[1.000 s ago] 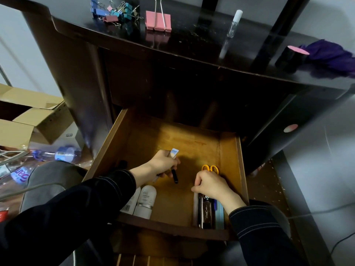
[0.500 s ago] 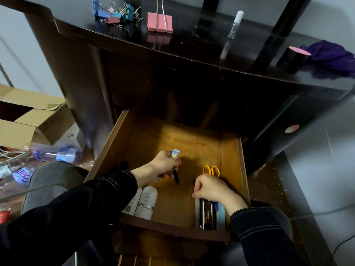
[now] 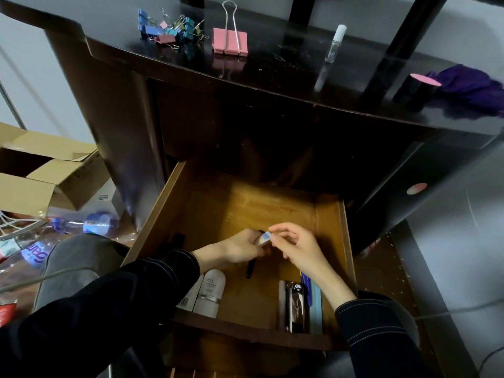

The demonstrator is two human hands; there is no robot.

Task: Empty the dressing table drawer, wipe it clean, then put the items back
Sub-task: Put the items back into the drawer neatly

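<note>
Reaching into the open drawer, both hands meet over its middle. The left hand is clenched round a black pen, whose end sticks out below the fist, and also holds a small pale tube. The right hand pinches the tube's upper end with thumb and forefinger. White bottles lie at the drawer's front left and a shiny metal case at its front right. A pink clip, a spray bottle and a purple cloth sit on the table top
</note>
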